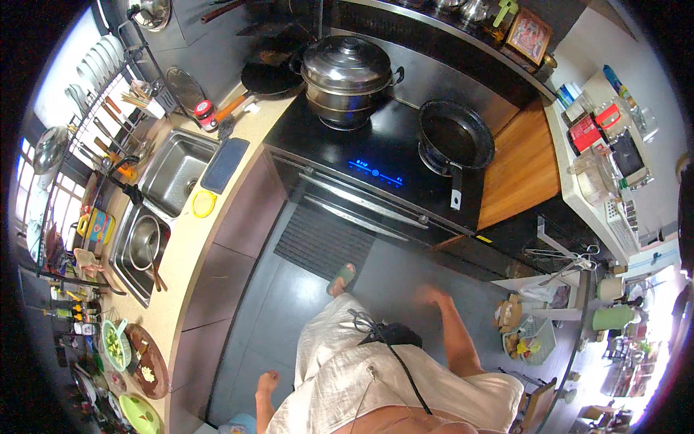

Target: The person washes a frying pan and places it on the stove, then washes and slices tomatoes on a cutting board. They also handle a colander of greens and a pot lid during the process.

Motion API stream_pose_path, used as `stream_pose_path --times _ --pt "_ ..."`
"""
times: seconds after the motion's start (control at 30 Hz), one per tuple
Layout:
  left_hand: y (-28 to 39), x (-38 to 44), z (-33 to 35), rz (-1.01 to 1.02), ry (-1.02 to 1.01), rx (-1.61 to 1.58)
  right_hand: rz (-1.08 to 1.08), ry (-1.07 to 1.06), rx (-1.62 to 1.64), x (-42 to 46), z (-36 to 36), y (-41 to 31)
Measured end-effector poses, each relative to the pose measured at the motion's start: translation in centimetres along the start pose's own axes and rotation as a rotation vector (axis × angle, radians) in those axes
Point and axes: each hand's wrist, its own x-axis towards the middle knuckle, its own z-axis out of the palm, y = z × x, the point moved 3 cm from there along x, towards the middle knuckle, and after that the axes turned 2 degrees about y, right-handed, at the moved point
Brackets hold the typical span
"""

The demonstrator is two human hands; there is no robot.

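Observation:
My left hand (267, 381) hangs low beside my body, fingers curled, with nothing seen in it. It is nearest the cabinet front under the counter. Out to the right, my right hand (430, 295) is blurred over the floor, so its fingers are unclear; no object shows in it. Ahead stands a black stove (347, 146) with a lit blue panel. A lidded steel steamer pot (349, 76) sits on its left burner. On the right burner rests a black frying pan (455, 133), its handle pointing towards me.
A beige counter (187, 238) on the left holds a double steel sink (176, 168). A cutting board (157, 374) with a cleaver and chopped food lies further along it. Right of the stove is a wooden panel (520, 163). A ribbed mat (320, 233) covers the floor before the stove.

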Motion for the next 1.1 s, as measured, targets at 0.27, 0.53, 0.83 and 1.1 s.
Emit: stream_pose_path --times 0.27,0.53,0.83,1.1 --pt "9.5 4.8 -8.1 0.059 0.018 -0.113 -0.199 0.332 -0.28 3.4 -6.5 -7.4" --pt "25.1 13.5 -23.4 0.069 0.063 -0.169 -0.574 0.53 -0.069 9.7 -25.8 -31.4" --pt "37.5 18.3 -35.3 0.185 0.263 -0.161 -0.708 1.067 -0.029 16.7 -48.6 -49.7" --pt "34.0 17.2 -31.5 0.043 0.228 -0.2 -0.45 0.96 -0.634 25.9 -52.8 -57.0"
